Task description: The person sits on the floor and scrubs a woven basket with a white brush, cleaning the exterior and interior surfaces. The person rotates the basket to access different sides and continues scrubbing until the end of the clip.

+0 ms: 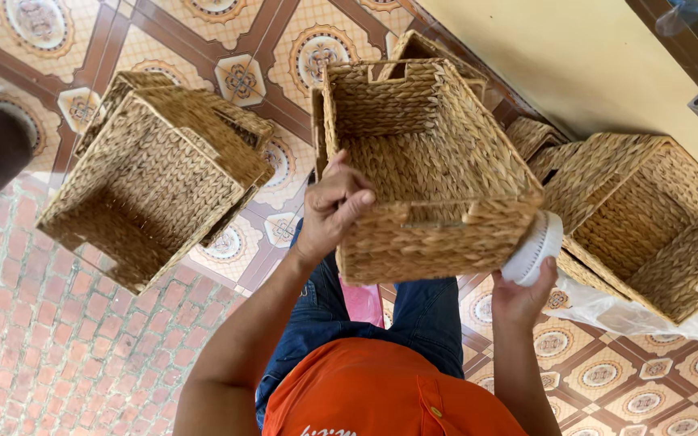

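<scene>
The woven basket (430, 161) in the middle, a rectangular bin of braided straw-coloured fibre with a cut-out handle slot in its near wall, sits in front of the person's lap, above the blue-jeaned knees, its open top facing the camera. It is the thing in hand, seemingly tipped that way so its inside and rim can be seen and reached.

To its left a second woven basket (155, 173) of the same make lies tilted on the patterned floor tiles (58, 48), mouth toward the viewer, apart from the central one. To the right a third woven basket (648, 218) rests on a sheet of clear plastic (607, 311), close beside the held one, with further basket pieces behind it, against the pale yellow wall (575, 48).

The left hand (334, 206) clamps the near-left corner of the central basket, fingers curled over the rim, apparently to steady it. The right hand (527, 292) is closed around a white round ribbed object (533, 249), perhaps a spool or roll; what it is exactly cannot be told. It is pressed against the basket's lower right corner.
</scene>
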